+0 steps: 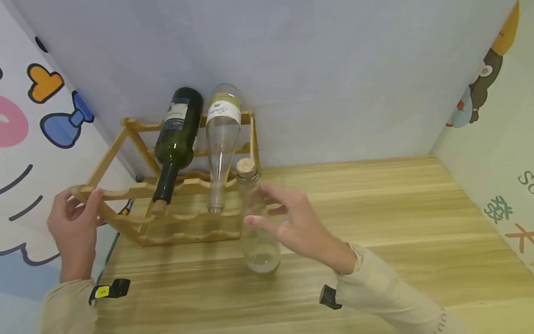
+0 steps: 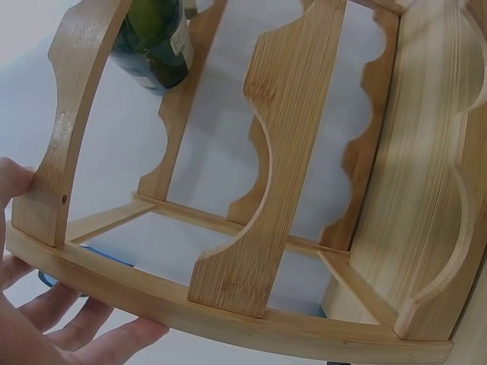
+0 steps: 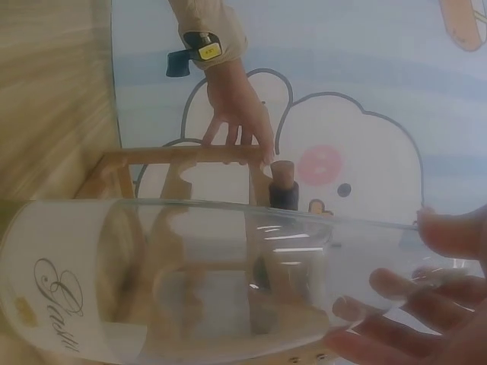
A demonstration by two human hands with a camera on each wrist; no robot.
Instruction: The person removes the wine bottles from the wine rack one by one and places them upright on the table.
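My left hand (image 1: 77,220) grips the front left corner of a wooden wine rack (image 1: 137,191), thumb over the top rail and fingers beneath. My right hand (image 1: 294,222) holds a clear glass bottle (image 1: 260,253) around its upper part, beside the rack's right end. A cork (image 1: 246,166) plugs this bottle's mouth, and a white label (image 3: 57,285) with script shows in the right wrist view. On the rack's top tier lie a dark green wine bottle (image 1: 175,144) with a cork in its neck and a clear bottle (image 1: 223,139), necks toward me.
The rack stands on a wood-grain table (image 1: 367,208) at its left side. Behind rises a plain pale wall (image 1: 317,79). Cartoon-printed panels flank the table, the left one (image 1: 25,199) close beside my left hand. Scalloped lower rails (image 2: 434,281) run below the top tier.
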